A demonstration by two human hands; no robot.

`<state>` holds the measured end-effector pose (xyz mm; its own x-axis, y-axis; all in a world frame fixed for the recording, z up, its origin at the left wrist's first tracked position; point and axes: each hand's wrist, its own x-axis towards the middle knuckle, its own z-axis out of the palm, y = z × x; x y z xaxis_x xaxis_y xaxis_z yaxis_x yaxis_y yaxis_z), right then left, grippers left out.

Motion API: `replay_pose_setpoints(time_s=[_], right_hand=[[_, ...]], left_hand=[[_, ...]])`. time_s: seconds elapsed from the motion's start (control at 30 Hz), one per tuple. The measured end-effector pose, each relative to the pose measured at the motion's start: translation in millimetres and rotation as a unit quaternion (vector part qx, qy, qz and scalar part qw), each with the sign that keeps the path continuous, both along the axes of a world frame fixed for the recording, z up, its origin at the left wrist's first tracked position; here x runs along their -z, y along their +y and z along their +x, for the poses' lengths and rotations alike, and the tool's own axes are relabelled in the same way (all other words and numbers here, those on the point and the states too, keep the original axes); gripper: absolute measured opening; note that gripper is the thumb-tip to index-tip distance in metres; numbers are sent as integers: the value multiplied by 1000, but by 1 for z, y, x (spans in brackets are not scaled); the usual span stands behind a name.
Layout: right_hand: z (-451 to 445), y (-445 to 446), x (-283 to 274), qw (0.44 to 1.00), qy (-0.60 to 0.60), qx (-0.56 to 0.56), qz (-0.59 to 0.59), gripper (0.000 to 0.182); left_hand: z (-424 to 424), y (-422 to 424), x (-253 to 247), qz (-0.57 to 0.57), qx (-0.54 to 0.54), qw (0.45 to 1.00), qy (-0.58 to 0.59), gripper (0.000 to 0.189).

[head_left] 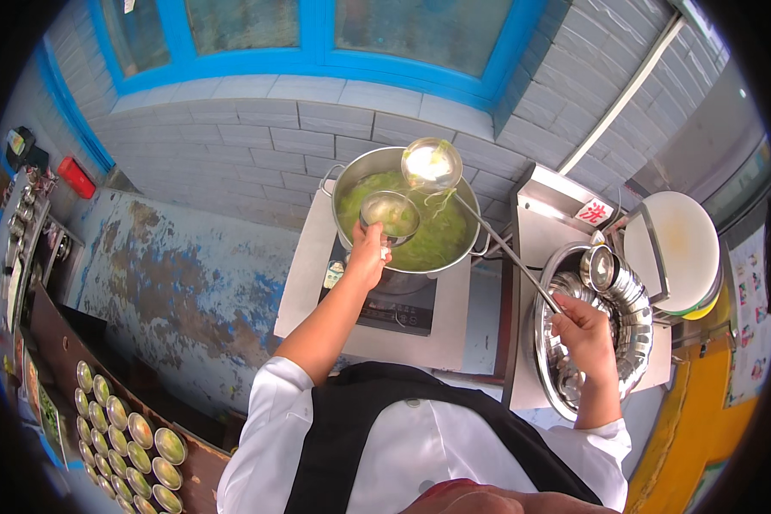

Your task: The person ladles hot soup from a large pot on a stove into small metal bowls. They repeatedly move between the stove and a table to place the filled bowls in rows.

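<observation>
My left hand point(367, 254) grips a small metal bowl point(390, 215) that has pale green soup in it. The bowl is over the near left part of a large metal pot point(411, 263) of green soup point(434, 238). My right hand point(581, 331) holds the long handle of a metal ladle point(432, 166). The ladle's shiny head is above the pot's far right side, with green shreds on its rim and hanging below it. Under the pot is a black induction cooker point(395, 315) on a light-topped stand point(308, 289).
Right of the pot, a large steel basin point(540, 340) holds stacked metal bowls point(633, 315). Round white boards point(674, 250) stand in a rack beyond it. Many filled bowls point(128, 443) sit on a brown table point(199, 469) at lower left. A tiled wall point(250, 135) rises behind the pot.
</observation>
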<state>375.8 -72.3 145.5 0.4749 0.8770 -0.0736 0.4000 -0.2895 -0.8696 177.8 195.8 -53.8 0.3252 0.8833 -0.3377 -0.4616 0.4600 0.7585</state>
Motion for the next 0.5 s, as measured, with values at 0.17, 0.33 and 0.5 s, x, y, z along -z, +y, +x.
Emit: replay_pose_setpoints(time_s=[0.17,0.33,0.5], right_hand=[[12,7,10,999,25,1,-36,29],[6,18,49,862,-490,-129,-4,33],[27,44,66,750,-648,-131,4,42]], left_hand=[[-13,-2,3,6,-2,1000,-13,44],[-38,-17,-2,17,-43,999,-12,43],[-69,-36,-2,21,-69,997,-24,42]])
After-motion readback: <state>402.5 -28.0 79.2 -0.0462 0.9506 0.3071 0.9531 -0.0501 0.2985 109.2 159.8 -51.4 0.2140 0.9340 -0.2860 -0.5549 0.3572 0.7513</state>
